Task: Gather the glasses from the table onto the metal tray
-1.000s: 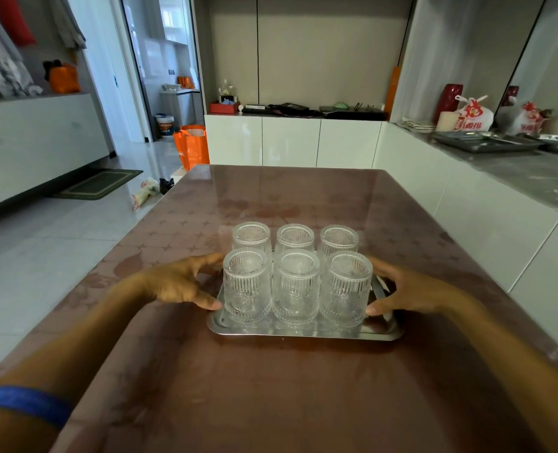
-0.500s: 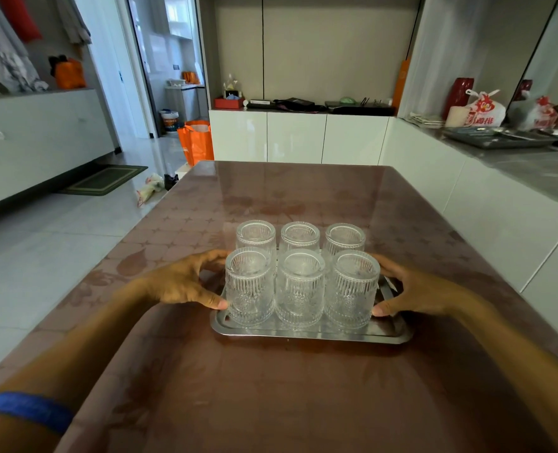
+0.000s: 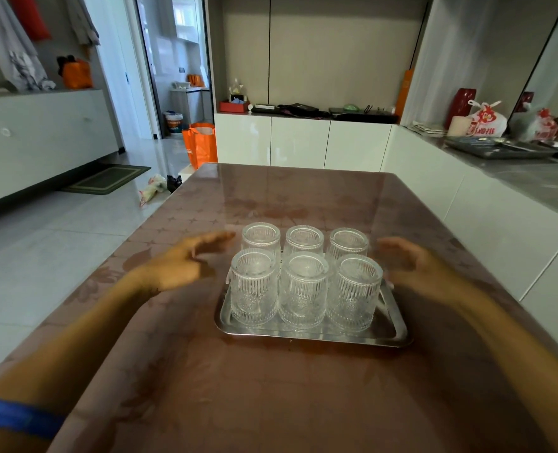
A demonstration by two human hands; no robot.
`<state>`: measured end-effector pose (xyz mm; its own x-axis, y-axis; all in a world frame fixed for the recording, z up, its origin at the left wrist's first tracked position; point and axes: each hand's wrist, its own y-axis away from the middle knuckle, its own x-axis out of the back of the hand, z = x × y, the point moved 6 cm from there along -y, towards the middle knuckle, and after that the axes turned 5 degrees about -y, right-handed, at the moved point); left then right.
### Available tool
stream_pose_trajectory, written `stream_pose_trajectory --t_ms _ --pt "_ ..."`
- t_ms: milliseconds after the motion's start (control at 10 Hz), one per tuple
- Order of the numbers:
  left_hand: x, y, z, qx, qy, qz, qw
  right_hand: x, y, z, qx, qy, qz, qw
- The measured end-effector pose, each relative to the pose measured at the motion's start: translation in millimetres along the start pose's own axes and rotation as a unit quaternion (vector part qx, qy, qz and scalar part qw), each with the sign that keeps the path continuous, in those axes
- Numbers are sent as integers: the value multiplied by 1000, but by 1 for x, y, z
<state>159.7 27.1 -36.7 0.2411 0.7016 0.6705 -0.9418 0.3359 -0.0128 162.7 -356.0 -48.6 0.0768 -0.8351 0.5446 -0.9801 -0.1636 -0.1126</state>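
Head view: six glasses (image 3: 304,289) stand on the tray (image 3: 310,336) between the blurred fingers of the left hand (image 3: 179,269) and right hand (image 3: 415,269), both spread wide, holding nothing.

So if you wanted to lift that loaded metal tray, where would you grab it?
Probably by the raised rim of the metal tray at its two short ends, one hand coming in from each side. Six glasses fill the middle, and both ends are clear.
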Motion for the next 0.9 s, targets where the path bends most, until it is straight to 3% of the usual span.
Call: stream_pose_trajectory --t_ms 100,200,300,500,600,700,800,900 --pt "17 -6 27 -58 -17 82 995 2 -4 -40 67 0 74 995" --pt "1 -22 54 -78 -176 12 981 -49 -18 -86 125 168 -51 977" --pt "-9 -30 56 -43 -242 -23 969 -73 -26 -95 130 231 -77 961" --pt "-6 -33 59 -51 -254 -6 966 -59 -29 -94 130 183 -58 973" --pt "-8 -33 57 -53 -252 -8 966 -34 -23 -80 90 113 -48 988" --pt "-6 -33 51 -51 -232 0 971 -9 -11 -52 18 59 -85 994" --pt "-8 -32 52 -53 -230 -1 972 -8 -12 -46 28 67 -92 993" --pt "-8 -30 53 -51 -208 14 977 -7 -13 -51 41 72 -32 996"
